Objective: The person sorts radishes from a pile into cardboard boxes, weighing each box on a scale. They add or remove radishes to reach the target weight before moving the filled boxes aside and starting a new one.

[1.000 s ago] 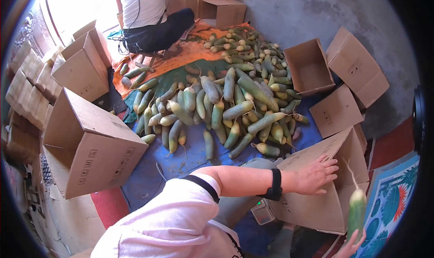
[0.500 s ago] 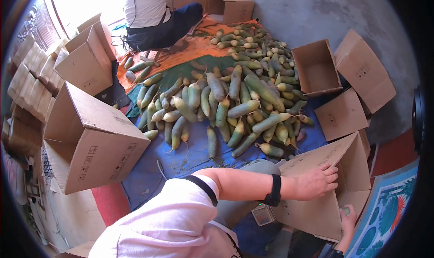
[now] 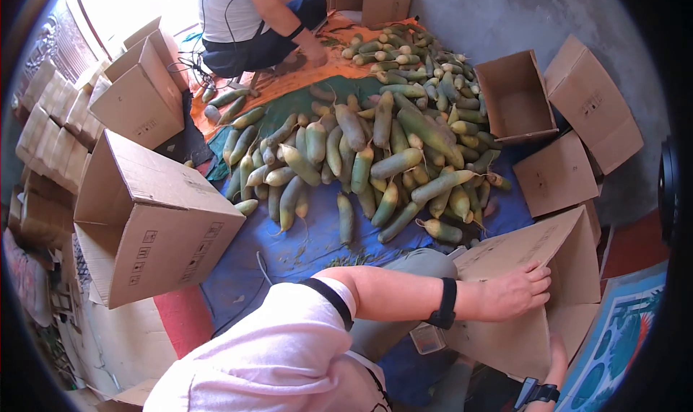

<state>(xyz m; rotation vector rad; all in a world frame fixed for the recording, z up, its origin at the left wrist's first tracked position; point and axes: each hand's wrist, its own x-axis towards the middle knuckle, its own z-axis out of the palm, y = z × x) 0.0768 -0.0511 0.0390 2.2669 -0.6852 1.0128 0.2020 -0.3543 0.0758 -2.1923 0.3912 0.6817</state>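
My left hand [image 3: 514, 291], with a black band on the wrist, lies over the upper rim of a tilted cardboard box [image 3: 505, 329] at the lower right, its fingers curled round the edge. Lower down, at the box's open side, my right hand [image 3: 557, 356] reaches in. Its fingers are mostly hidden, and whether they hold anything cannot be made out. Beyond the box is a big heap of green radishes [image 3: 397, 163] on blue, green and orange sheets. A small device [image 3: 429, 338] lies beside my leg, next to the box.
Open cardboard boxes stand at the left [image 3: 170, 235] and at the right [image 3: 516, 98], with more at the back [image 3: 386, 4]. Another person [image 3: 234, 22] sits at the back left, one arm reaching down to the orange sheet [image 3: 245, 105]. A patterned mat [image 3: 613, 347] lies at the lower right.
My right hand has shifted, and the green item seen at its fingers no longer shows. My left hand stays on the rim. The other person's arm has come into view. The camera view has shifted slightly.
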